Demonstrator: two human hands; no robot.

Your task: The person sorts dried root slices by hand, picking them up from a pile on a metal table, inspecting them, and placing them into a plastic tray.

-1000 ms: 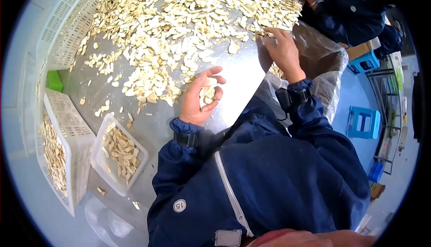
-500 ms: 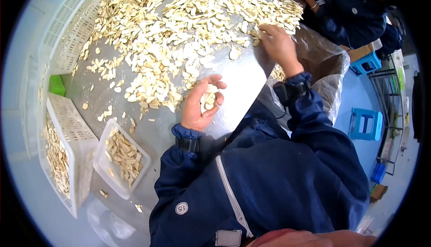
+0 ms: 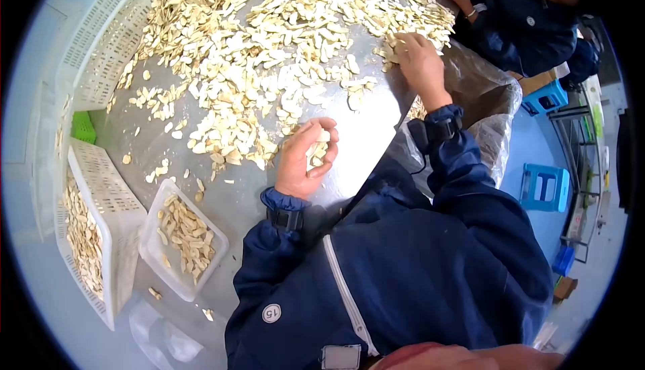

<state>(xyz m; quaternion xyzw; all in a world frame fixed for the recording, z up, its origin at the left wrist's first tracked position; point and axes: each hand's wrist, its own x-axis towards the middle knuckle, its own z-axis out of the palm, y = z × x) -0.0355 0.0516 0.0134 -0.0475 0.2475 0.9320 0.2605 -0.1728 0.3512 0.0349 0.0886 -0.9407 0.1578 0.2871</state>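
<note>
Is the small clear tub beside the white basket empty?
No, the clear tub holds a loose layer of pale slices.

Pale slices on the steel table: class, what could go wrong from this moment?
The left hand only loosely cups its handful of slices; some may slip out and rejoin the pile.
The right hand works at the table edge beside the open plastic bag; slices could be knocked in, or past it.
The clear tub sits near the left sleeve; an elbow might nudge it.
</note>
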